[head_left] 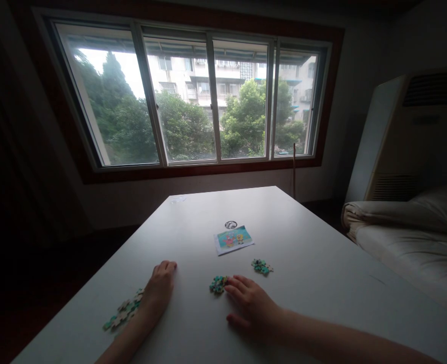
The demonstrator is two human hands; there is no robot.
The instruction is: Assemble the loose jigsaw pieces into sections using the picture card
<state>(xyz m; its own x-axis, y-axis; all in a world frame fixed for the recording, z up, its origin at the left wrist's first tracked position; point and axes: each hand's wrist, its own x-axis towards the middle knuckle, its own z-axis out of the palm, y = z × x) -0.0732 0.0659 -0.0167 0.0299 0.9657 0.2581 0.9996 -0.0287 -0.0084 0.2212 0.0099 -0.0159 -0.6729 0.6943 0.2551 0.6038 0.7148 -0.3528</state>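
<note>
My left hand [160, 285] rests on the white table [314, 263] with its fingers curled under, loosely closed. Just left of its wrist lies a strip of joined puzzle pieces [124, 313]. My right hand [251, 303] lies flat with fingers stretched out, the fingertips touching a small clump of puzzle pieces [218, 284]. Another small clump of puzzle pieces [262, 266] sits a little beyond the right hand. Farther back lies a colourful cartoon picture card [233, 239], and beyond it a small dark round object [230, 224].
A wide window [193, 101] fills the far wall, with trees and buildings outside. At the right are a pale sofa or mattress [405, 227] and a tall white air-conditioning unit [409, 136]. The floor to the left is dark.
</note>
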